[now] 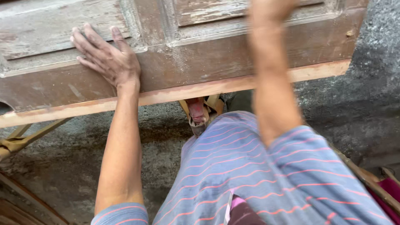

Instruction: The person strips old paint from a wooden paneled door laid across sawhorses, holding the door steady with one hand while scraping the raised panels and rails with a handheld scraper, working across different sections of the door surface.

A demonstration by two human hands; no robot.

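Note:
An old brown wooden door [200, 58] with worn, flaking paint and raised panels lies flat across the top of the view. My left hand [106, 56] rests flat on its lower rail, fingers spread, holding nothing. My right arm reaches up over the door at the right; only the wrist [271, 10] shows, and the hand itself is cut off by the top edge. My blue shirt with pink stripes [258, 175] fills the lower middle.
The door's bare near edge [175, 93] runs across the frame. Below it lie a grey concrete floor [166, 133], wooden stand legs [25, 137] at the left, a foot in a sandal [198, 110], and wooden slats with red cloth [387, 187] at the right.

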